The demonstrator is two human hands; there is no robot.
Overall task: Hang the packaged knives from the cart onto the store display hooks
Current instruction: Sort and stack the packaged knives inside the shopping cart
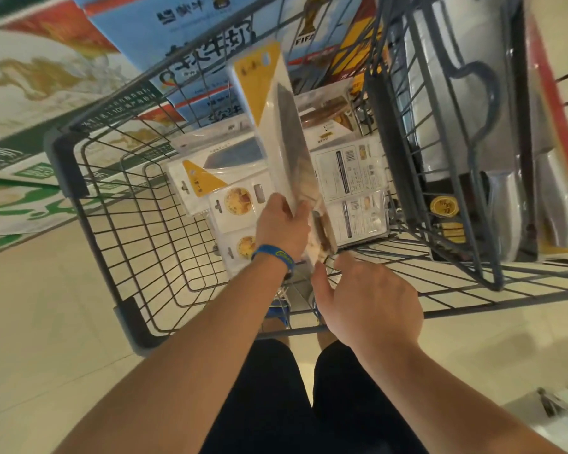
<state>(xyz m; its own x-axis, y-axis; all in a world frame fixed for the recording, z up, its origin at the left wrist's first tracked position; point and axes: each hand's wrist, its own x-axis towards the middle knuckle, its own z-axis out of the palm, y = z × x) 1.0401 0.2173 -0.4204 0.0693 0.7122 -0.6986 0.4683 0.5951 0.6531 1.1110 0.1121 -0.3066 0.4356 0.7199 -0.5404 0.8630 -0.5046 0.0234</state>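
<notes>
Grips a packaged knife point(271, 103) by its lower end with the left hand point(282, 224), holds it tilted above the cart point(64, 162) (yellow card end up), spreads the right hand point(371, 306) loosely just below, perhaps brushing the pack's bottom edge, other knife packs point(210, 185) flat in the cart.

Blue-and-white boxes point(191, 34) printed with Chinese characters are stacked at the top of the view; a gold trophy point(310, 18) and the letters FIFA are printed on 1 of them. White boxes point(36, 70) with green, red and gold print are piled at the left. The floor point(46, 322) is laid with pale tiles. A blurred object point(551, 404) is seen at the lower right.
</notes>
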